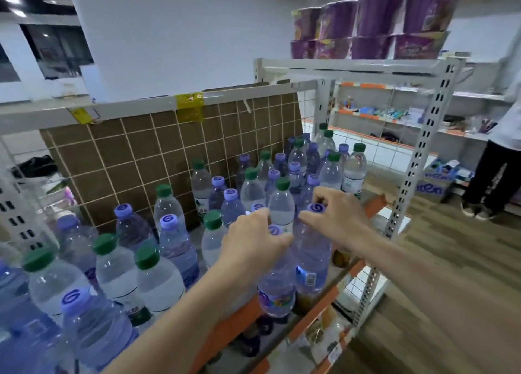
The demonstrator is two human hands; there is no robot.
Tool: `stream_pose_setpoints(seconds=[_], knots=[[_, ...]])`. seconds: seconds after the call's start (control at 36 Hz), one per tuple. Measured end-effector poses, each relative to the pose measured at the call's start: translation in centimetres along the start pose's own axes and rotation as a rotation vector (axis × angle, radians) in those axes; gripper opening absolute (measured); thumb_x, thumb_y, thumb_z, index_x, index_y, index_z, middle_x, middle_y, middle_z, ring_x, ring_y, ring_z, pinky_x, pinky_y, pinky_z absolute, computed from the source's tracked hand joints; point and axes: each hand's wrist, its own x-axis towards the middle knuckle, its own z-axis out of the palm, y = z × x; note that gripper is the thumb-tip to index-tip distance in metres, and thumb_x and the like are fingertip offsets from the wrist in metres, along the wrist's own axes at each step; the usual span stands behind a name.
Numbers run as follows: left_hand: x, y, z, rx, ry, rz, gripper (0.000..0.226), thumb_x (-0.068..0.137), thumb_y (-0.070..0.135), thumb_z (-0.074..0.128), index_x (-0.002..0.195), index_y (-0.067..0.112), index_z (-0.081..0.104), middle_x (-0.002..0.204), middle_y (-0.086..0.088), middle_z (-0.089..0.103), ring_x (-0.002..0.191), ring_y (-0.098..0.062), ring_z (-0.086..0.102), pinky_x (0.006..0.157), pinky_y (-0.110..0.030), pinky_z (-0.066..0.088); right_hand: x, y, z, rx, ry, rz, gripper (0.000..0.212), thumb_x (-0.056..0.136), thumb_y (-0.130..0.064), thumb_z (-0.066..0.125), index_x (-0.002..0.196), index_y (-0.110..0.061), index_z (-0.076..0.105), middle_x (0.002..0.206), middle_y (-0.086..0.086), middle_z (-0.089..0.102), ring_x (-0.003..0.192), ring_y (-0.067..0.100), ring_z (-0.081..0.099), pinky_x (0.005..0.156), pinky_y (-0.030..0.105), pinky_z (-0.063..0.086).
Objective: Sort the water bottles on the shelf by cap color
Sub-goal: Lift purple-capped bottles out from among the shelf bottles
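Two hands are working at the front edge of the shelf (372, 201), where purple-capped and green-capped bottles are standing mixed. The left hand (253, 237) is curling its fingers round the neck of a purple-capped bottle (276, 278), while the right hand (335, 213) is pinching the cap of the neighbouring purple bottle (313, 249). Both bottles are standing upright, touching each other directly under the fingers, so a straight lift looks likely, each hand nearest its own.

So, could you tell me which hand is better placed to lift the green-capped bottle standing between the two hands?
Probably the left hand: its fingertips already reach the green-capped bottle, whereas the right hand is curled round a purple-capped bottle.
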Motion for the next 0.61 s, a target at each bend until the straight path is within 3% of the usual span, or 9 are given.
stream_pose_setpoints(seconds=[0.25,0.39,0.5,0.61], knots=[[3.9,2.4,2.5,-0.010,0.004,-0.044,0.030,0.072,0.039,0.063,0.070,0.015,0.045,0.065,-0.002,0.051,0.063,-0.023,0.050,0.054,-0.031,0.035,5.1,5.4,-1.5,0.021,0.004,0.025,0.035,0.074,-0.039,0.071,0.065,-0.017,0.045,0.057,-0.001,0.043,0.055,0.017,0.042,0.052,0.030,0.028],[5.9,4.7,3.2,-0.035,0.031,-0.104,0.034,0.071,0.035,0.067,0.061,0.015,0.042,0.053,0.002,0.047,0.052,-0.016,0.043,0.049,-0.027,0.033,8.2,7.8,-2.5,0.080,-0.069,-0.093,0.040,0.070,-0.036,0.074,0.059,-0.016,0.042,0.053,-0.001,0.038,0.051,0.016,0.036,0.054,0.031,0.029],[7.6,7.1,2.3,-0.032,0.113,-0.146,0.034,0.068,0.036,0.068,0.067,0.004,0.054,0.052,-0.001,0.053,0.052,-0.017,0.046,0.052,-0.028,0.039,11.0,8.3,-4.3,0.152,-0.041,-0.195,0.036,0.068,-0.031,0.073,0.057,-0.010,0.045,0.053,0.002,0.040,0.050,0.013,0.034,0.052,0.029,0.027],[9.1,10.0,-0.1,0.018,0.212,-0.195,0.030,0.067,0.038,0.069,0.066,0.009,0.064,0.048,0.004,0.051,0.045,-0.010,0.044,0.046,-0.021,0.038,13.9,7.3,-7.2,0.248,-0.038,-0.302,0.032,0.069,-0.023,0.071,0.057,-0.001,0.051,0.051,0.002,0.043,0.053,0.012,0.037,0.054,0.026,0.030]])
